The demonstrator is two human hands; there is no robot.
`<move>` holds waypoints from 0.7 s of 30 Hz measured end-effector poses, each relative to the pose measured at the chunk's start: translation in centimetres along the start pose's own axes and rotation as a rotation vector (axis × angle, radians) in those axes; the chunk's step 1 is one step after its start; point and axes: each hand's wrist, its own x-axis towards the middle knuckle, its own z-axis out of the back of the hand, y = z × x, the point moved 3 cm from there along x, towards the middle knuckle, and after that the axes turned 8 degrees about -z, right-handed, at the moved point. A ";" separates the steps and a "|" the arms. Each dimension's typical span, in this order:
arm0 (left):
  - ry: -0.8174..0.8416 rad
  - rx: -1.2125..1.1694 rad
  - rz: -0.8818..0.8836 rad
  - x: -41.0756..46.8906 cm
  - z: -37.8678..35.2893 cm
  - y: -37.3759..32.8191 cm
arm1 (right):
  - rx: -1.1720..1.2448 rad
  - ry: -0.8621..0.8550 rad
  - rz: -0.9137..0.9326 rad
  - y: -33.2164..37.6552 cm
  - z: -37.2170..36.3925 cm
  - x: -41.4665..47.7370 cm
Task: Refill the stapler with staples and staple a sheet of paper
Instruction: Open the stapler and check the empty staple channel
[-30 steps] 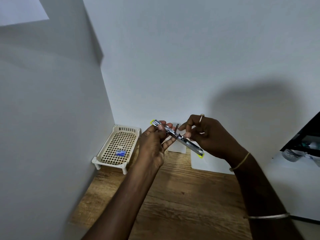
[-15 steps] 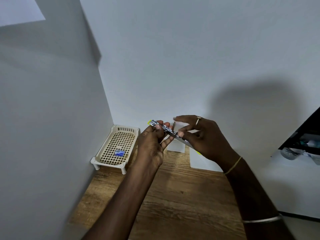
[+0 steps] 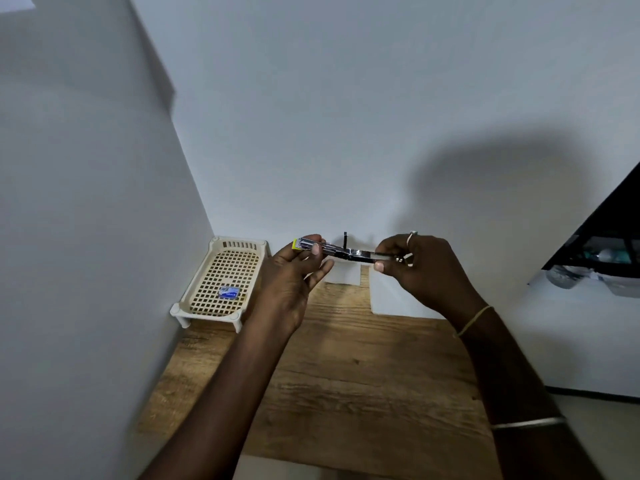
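A slim metal stapler (image 3: 341, 251) with yellow-green ends is held level above the wooden table, spread open lengthwise, a thin dark rod sticking up at its middle. My left hand (image 3: 294, 275) pinches its left end. My right hand (image 3: 420, 271) grips its right end with thumb and fingers. A small blue staple box (image 3: 229, 292) lies in the cream plastic basket (image 3: 197, 289) at the left. Two white paper sheets lie by the back wall, a small sheet (image 3: 341, 273) and a larger sheet (image 3: 391, 299) partly hidden under my right hand.
White walls close in on the left and the back. The wooden table (image 3: 346, 375) runs toward me between my forearms. A dark shelf edge (image 3: 602, 237) with clear items sits at the far right.
The stapler has gone from tilted down to the right to nearly level. My right hand slid out toward the stapler's right end. The left hand kept its hold.
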 end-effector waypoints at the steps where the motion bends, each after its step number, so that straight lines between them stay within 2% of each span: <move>1: 0.012 0.039 0.018 0.1 0.4 0.4 | -0.023 0.000 -0.020 -0.6 -0.1 0.0; 13: 0.149 0.906 -0.065 0.1 7.9 8.4 | -0.227 -0.014 -0.249 -9.9 -8.4 -3.8; 21: 0.218 1.163 -0.016 -0.7 12.1 15.6 | -0.341 0.068 -0.413 -15.7 -14.7 -7.8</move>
